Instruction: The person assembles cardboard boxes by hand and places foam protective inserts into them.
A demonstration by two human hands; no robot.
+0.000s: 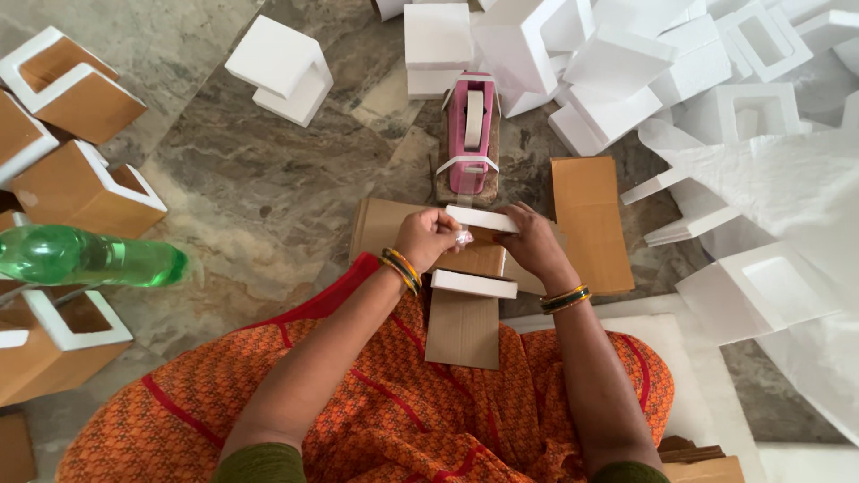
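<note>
Two hands meet over a marbled stone floor (259, 188) that fills the scene. Far right, a heap of white foam corner pieces (680, 63) spreads out, with a thin white sheet (769, 179) lying across its near edge. Along the left edge stand finished pieces, foam corners wrapped in brown cardboard (76, 188). Near them on the left a green plastic bottle (85, 257) lies on its side. Right of the hands a flat brown cardboard strip (589, 219) rests on the floor. Straight beyond the hands, a pink tape dispenser (472, 130) sits on a small wooden block.

The work in hand, a foam corner piece with cardboard (472, 268), lies between the wrists, just above an orange patterned lap (358, 402); its cardboard flap hangs down toward the person. The left hand (428, 237) presses on the piece's far left part, its grip closed around a small clear bit of tape (463, 238) at the fingertips. The right hand (532, 241) has its grip wrapped over the far right end of the piece, fingers curled down on the foam edge. Both hands touch the piece, one at each side of its far white bar. Bangles ring both wrists.
</note>
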